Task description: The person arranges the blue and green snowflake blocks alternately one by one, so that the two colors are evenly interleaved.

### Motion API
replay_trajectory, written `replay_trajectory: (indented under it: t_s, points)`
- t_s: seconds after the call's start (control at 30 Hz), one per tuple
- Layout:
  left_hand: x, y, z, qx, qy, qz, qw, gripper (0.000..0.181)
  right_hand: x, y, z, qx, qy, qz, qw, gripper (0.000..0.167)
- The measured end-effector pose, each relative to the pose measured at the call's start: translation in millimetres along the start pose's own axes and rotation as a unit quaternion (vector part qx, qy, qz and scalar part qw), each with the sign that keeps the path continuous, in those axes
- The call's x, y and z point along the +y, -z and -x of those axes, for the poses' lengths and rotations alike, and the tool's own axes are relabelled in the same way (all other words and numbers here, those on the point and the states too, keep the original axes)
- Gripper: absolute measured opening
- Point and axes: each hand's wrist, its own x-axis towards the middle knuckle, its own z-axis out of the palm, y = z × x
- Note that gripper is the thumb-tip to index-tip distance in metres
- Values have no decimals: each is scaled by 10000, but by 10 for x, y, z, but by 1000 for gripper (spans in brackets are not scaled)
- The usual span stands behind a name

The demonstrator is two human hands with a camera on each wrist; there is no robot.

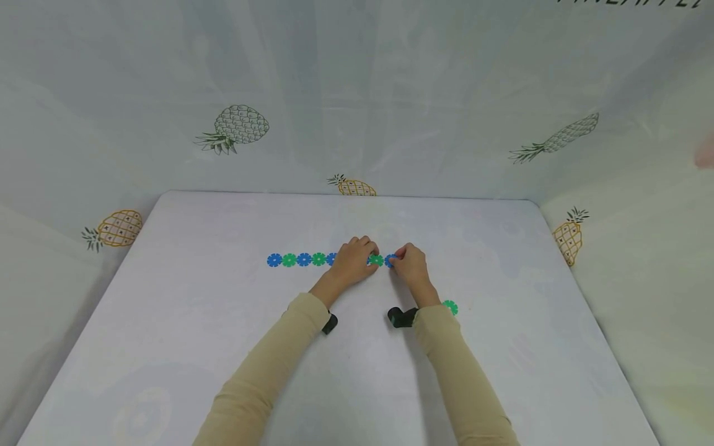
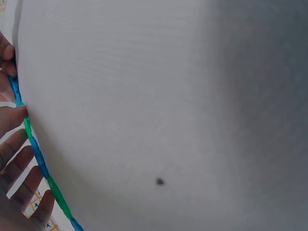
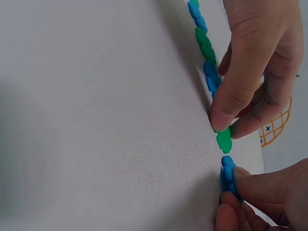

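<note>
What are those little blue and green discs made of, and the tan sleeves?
The blue discs and green discs look like smooth plastic, with even color and cleanly notched rims. The sleeves seem matte cloth, creasing softly; the fiber is unclear.

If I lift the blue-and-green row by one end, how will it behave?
The row is probably light: its discs look thin edge-on. It may bend or separate between discs, which meet only at their rims.

Blue flower-shaped discs (image 1: 274,260) and green flower-shaped discs (image 1: 289,260): smooth plastic, slight sheen. White tabletop (image 1: 195,279): matt, fine-grained. Beige long sleeves (image 1: 262,371): matt, lightly creased cloth.
</note>
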Motion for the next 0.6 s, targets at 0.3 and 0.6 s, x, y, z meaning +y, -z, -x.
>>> replay_trajectory:
  t_s: [0.3,0.6]
  points:
    - [0,5,1,-7,-23,-3,10000,29,11,-8,-21,-149,12,404,9991,20]
    - [17,33,6,-83,-9,-61,9999,29,34,44,0,-304,100,189,9993,21]
